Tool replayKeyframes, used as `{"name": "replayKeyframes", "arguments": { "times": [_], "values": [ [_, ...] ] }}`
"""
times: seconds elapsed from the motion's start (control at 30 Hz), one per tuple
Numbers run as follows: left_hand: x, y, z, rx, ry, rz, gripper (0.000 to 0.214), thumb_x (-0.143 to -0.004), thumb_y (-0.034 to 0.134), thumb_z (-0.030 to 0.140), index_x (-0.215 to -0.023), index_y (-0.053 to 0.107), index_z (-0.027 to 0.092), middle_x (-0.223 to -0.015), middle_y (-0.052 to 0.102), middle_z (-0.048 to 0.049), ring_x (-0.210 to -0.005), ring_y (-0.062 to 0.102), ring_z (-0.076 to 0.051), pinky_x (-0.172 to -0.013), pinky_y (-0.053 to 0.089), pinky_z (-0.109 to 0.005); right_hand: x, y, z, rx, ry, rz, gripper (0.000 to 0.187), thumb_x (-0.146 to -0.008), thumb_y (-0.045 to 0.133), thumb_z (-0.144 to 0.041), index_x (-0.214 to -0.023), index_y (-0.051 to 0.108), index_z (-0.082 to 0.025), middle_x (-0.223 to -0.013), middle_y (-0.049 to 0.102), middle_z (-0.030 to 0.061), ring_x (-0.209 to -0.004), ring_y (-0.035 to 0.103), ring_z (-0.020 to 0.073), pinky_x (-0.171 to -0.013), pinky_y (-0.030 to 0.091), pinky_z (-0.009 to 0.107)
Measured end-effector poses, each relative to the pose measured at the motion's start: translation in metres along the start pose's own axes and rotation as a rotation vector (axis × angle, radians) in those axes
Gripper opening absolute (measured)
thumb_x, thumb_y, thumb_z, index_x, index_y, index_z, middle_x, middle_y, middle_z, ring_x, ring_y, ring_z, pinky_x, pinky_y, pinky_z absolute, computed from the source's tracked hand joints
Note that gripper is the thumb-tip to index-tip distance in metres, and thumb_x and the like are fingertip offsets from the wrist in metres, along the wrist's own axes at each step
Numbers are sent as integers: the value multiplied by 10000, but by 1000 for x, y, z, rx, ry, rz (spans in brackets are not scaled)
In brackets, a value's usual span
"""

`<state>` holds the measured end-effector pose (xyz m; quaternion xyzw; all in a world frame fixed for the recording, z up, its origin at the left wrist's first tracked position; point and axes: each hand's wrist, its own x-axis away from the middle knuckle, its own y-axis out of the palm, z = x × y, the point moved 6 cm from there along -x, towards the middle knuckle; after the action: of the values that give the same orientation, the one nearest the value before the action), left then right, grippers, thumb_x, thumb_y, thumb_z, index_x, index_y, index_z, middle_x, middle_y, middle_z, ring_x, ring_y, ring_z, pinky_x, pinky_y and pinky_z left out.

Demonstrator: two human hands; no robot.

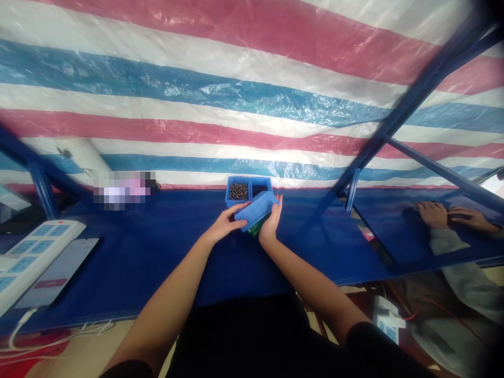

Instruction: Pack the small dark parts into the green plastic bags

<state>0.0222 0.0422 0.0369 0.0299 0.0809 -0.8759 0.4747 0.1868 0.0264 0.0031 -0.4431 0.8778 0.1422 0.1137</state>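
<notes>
Left hand (224,223) and right hand (272,223) grip a tilted blue bin (255,210) at the table's (165,247) far edge (dark beans (238,191) already fill the tray (230,198) behind).

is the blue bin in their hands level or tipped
Tipped: the blue plastic bin slants between the left hand and right hand, unlike the bins behind.

A makeshift workshop or assembly bay: a red, white and blue striped tarpaulin (252,68) hangs behind a blue steel rack frame (417,94), and a blue-covered workbench (157,273) carries a white power strip (35,262) and a small blue parts bin (255,211) (a co-worker's hands (452,216) show at the right).
</notes>
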Motion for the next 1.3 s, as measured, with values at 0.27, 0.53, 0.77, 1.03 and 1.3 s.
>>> {"name": "replayKeyframes", "arguments": {
  "times": [0.27, 0.53, 0.77, 1.03, 1.3],
  "values": [
    [2, -19, 11, -159, 117, 24, 594, -736, 763, 379, -1297, 604, 265, -1379, 528, -91, -1275, 476, -343, -1063, 392, -504, -12, -8, -12, 67, -64, 80, 569, -989, 144, -451, -1470, 256, -168, -1405, 462, 181, -1208, 557, 225, -975, 481, 446],
    [0, -34, 5, 80, 69, 171, 642, -716, 750, 403, -1310, 589, 219, -1310, 598, -94, -1199, 543, -349, -982, 459, -456, -27, -24, -9, -55, 163, 161, 362, -892, 413, -444, -1027, 566, -145, -778, 627, 41, -594, 568, 138, -589, 486, 280],
    [-3, -44, -3, 360, 104, 295, 678, -684, 757, 387, -1297, 569, 169, -1184, 662, -115, -1049, 634, -294, -865, 524, -390, -34, -23, -2, 9, 227, 64, 258, -828, 480, -363, -869, 624, -152, -654, 627, 3, -546, 547, 128, -549, 458, 245],
    [-2, -71, 2, 736, 201, 569, 525, -829, 525, 562, -1230, 537, 224, -1172, 626, -105, -890, 653, -234, -622, 530, -310, -35, -14, 2, 427, 197, -236, 241, -812, 505, -356, -831, 688, -201, -811, 725, 17, -710, 636, 167, -684, 483, 266],
    [9, -85, -35, 866, -187, 853, 568, -854, 358, 676, -1253, 478, 289, -1096, 591, -97, -764, 633, -223, -567, 518, -318, -27, 0, -6, 665, -20, -445, 184, -826, 551, -330, -867, 712, -252, -885, 733, 4, -846, 658, 194, -801, 499, 302]
  ]
}}
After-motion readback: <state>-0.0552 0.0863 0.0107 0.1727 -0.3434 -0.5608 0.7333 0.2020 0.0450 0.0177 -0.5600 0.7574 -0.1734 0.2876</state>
